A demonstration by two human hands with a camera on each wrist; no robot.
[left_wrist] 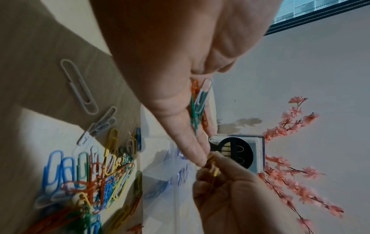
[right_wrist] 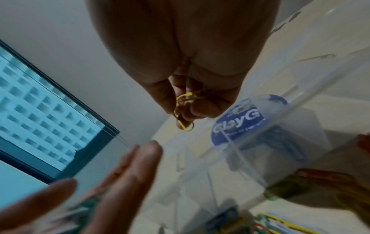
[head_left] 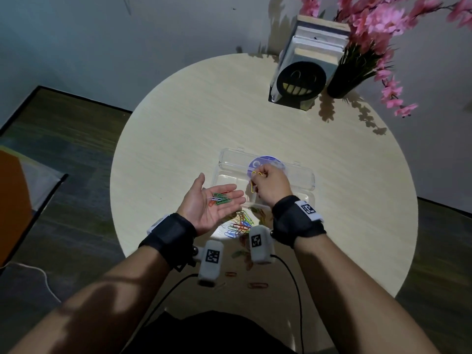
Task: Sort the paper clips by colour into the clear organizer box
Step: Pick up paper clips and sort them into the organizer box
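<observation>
My left hand [head_left: 217,200] lies palm up with straight fingers, and several green, orange and white paper clips [head_left: 220,198] rest on its palm. These clips [left_wrist: 199,104] also show in the left wrist view. My right hand [head_left: 268,185] hovers over the clear organizer box [head_left: 301,180] and pinches yellow paper clips [head_left: 253,182] in curled fingers. The yellow clips [right_wrist: 185,110] dangle from the fingertips in the right wrist view. A mixed pile of coloured clips [head_left: 241,223] lies on the table in front of the box, seen close as the pile [left_wrist: 94,172].
The round wooden table [head_left: 178,129] carries a black smiley-face holder with books [head_left: 301,80] and a dark vase of pink flowers [head_left: 350,72] at the back right. A few loose clips [head_left: 258,285] lie near the table's front edge. The box's open lid bears a blue round label [head_left: 265,162].
</observation>
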